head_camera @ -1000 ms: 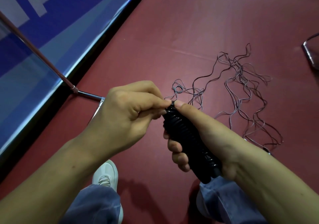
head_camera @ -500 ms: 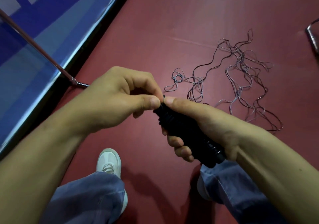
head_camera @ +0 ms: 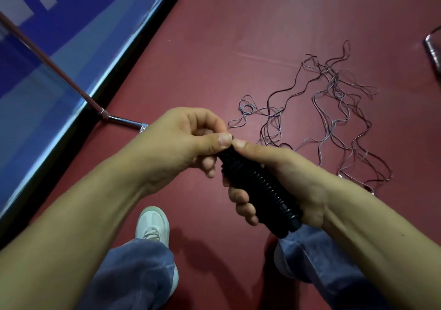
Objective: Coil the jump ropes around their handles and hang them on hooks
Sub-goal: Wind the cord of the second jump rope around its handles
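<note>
A black ribbed jump-rope handle bundle [head_camera: 257, 185], wound with black cord, lies slanted in my right hand [head_camera: 286, 178], whose fingers curl round it and whose thumb lies along its top. My left hand [head_camera: 186, 142] pinches at the handle's upper tip with thumb and fingers; what it pinches is hidden. A tangle of thin wire ropes [head_camera: 334, 109] lies loose on the dark red floor [head_camera: 238, 35] beyond my hands.
A blue panel [head_camera: 59, 47] with a black edge runs along the left. A thin metal stand leg [head_camera: 119, 118] lies on the floor near it. My white shoe [head_camera: 152, 221] and jeans are below. A metal object [head_camera: 433, 49] sits at the right edge.
Both hands stay joined at the handle's tip, drifting slightly; my left thumb now presses over the tip. The view has shifted a little.
</note>
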A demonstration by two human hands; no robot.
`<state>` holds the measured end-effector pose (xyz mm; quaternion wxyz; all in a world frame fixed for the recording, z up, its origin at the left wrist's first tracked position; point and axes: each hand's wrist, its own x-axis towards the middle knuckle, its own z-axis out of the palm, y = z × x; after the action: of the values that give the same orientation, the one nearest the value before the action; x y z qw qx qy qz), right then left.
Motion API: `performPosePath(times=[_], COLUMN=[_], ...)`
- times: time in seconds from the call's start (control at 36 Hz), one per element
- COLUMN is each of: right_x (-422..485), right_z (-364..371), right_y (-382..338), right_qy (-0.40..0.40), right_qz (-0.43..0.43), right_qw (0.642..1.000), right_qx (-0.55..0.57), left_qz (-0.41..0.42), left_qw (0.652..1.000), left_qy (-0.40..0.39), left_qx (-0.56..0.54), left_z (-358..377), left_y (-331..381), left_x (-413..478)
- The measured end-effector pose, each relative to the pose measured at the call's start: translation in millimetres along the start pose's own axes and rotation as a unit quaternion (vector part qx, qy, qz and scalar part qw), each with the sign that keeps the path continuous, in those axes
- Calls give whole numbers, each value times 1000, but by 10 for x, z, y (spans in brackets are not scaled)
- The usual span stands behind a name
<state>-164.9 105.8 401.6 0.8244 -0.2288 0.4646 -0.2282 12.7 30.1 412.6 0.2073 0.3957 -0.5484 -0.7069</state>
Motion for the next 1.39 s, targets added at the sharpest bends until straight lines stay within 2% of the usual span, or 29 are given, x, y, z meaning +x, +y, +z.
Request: performPosePath(times=[0.08,0.17,0.31,0.42,0.47,0.58,0.72,0.86,1.0,1.31,1.39], right_x=[16,8,38,86,97,100,106,89,35,115,156], right_z=[-41,-46,-16,-2,15,31,31,79,92,90,30], right_y=[-23,-56,-44,-12,-2,-24,-62,-58,-108,-95,-84], right_qy=[-14,9,68,118,131,142,113,97,57,62,74], right_qz=[-38,-53,-85,-108,-128,-161,-160,-125,-131,-148,-178], right_qw=[998,997,994,987,983,977,980,983,982,983,980], right_qx=[47,61,28,10,1,-22,17,89,126,85,43], left_qz=[61,115,198,216,204,162,164,125,138,183,176], left_qw=[994,978,929,889,883,894,883,910,930,909,918], left_qy=[89,140,218,297,322,332,323,290,270,290,275], left_qx=[30,107,225,275,274,254,299,268,205,236,224], left_z=[55,95,220,373,417,457,531,606,614,545,483], left_y=[-3,19,-5,-54,-69,-25,19,57,121,63,58], left_x=[-47,-76,-82,-78,-68,-63,-52,-69,-122,-93,-99])
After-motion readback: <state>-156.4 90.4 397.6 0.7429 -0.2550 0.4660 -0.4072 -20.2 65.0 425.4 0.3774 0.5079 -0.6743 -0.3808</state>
